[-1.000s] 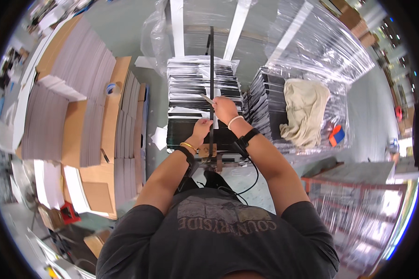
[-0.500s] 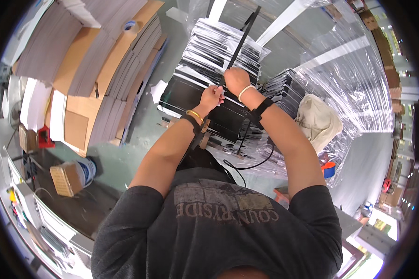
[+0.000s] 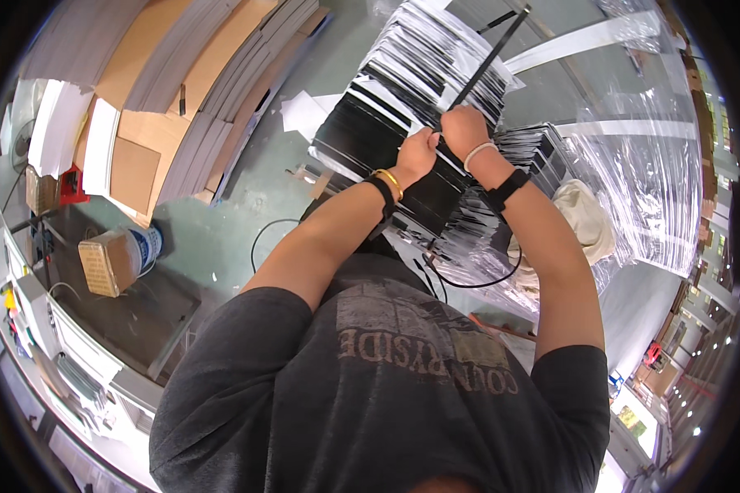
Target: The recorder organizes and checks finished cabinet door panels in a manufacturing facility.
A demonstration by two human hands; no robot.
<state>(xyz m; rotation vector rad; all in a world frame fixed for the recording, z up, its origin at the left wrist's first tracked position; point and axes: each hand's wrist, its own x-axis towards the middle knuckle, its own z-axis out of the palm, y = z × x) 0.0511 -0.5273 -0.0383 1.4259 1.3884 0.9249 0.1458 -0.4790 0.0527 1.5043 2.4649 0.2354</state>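
Observation:
A long black strap [image 3: 493, 57] runs over a stack of flat black-and-white packs [image 3: 355, 127], its far end reaching beyond the stack's back edge. My right hand [image 3: 465, 130] is closed in a fist around this strap, above the stack. Right beside it, my left hand [image 3: 418, 154] is closed, thumb and fingers pinched at the strap's near part; what exactly lies between them is mostly hidden. A second pile of similar packs [image 3: 536, 149] stands to the right, against my right wrist.
Tall stacks of grey and brown cardboard sheets [image 3: 210, 78] stand at the left. Clear plastic wrap [image 3: 645, 185] and a cream cloth [image 3: 584, 215] are on the right. A black cable [image 3: 489, 283] loops near my body. A carton [image 3: 107, 264] and a bucket [image 3: 146, 246] sit at lower left.
The view has shifted, so the stacks appear moved. My left hand has closed up more and sits nearer the right fist, which stays on the strap.

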